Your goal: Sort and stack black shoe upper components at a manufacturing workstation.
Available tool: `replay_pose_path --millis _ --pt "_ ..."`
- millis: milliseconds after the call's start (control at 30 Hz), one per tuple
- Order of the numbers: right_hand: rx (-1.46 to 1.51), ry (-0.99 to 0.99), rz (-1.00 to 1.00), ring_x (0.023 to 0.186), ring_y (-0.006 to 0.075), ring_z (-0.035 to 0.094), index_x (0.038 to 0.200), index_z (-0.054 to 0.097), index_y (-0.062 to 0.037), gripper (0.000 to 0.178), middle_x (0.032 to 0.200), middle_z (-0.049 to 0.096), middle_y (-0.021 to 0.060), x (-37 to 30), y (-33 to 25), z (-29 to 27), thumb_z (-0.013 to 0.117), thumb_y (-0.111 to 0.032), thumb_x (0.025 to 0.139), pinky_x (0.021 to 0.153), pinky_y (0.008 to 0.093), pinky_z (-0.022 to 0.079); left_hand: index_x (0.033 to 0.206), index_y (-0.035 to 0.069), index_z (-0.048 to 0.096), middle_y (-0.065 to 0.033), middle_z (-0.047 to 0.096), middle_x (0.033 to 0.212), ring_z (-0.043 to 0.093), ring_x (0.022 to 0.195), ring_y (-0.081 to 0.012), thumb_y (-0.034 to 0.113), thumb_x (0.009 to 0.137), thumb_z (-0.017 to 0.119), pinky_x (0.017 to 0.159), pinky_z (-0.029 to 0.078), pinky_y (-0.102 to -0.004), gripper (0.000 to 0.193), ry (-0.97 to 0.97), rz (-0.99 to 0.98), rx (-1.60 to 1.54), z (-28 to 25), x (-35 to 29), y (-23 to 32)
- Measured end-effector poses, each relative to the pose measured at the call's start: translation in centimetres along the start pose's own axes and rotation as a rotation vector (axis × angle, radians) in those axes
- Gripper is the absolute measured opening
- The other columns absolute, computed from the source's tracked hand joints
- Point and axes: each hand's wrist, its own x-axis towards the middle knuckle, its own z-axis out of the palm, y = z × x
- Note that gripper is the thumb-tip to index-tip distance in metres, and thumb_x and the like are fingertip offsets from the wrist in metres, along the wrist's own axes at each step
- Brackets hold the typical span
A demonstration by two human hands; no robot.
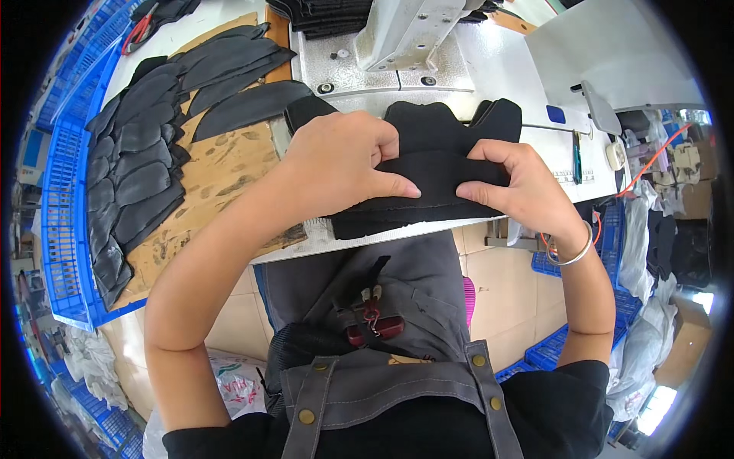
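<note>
A thick black fabric piece [440, 180] with a wavy far edge lies at the table's front edge, apparently several layers deep. My left hand [344, 157] grips its left side, the thumb pressed flat on top and the other fingers curled over the far part. On the right side, my right hand [520, 180] pinches the same fabric between thumb and bent fingers. A seam or fold line runs across the near part of the cloth. What the fingertips hold underneath is hidden.
Ahead stands a white sewing machine [409, 34]. Overlapping dark curved pieces [145, 164] cover the cardboard [218, 180] on the left, beside a blue plastic basket [69, 206]. Red-handled scissors [140, 32] lie far left; a dark green pen [577, 157] lies on the right.
</note>
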Motion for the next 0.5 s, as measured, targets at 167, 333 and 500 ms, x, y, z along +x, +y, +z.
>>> replay_pose_path --millis 167,333,500 --pt "-0.149 0.049 -0.064 0.06 0.017 0.051 0.083 0.058 0.0047 0.033 0.066 0.055 0.0107 0.2 -1.2 0.1 0.078 -0.019 0.071 0.057 0.0288 0.042 0.066 0.002 0.046 -0.0061 0.038 0.05 0.033 0.047 -0.0171 0.034 0.068 0.081 0.047 0.03 -0.0309 0.048 0.058 0.066 0.059 0.3 0.0 0.0" --pt "-0.461 0.025 -0.101 0.06 0.0371 0.058 0.078 0.058 0.0086 0.049 0.062 0.057 0.0237 1.6 -1.9 0.3 0.079 -0.033 0.064 0.058 0.0378 0.046 0.066 0.001 0.046 -0.0083 0.043 0.052 0.04 0.048 -0.02 0.033 0.071 0.079 0.048 0.034 -0.0321 0.046 0.025 0.052 0.074 -0.1 0.0 0.4" --pt "-0.478 -0.002 -0.029 0.063 0.0378 0.06 0.079 0.061 0.0073 0.049 0.062 0.057 0.0247 1.5 -2.3 0.4 0.079 -0.035 0.063 0.061 0.0389 0.048 0.069 0.0 0.053 -0.0086 0.052 0.056 0.051 0.052 -0.0206 0.031 0.074 0.075 0.051 0.04 -0.0326 0.038 -0.064 0.091 0.076 -1.2 0.0 -0.5"
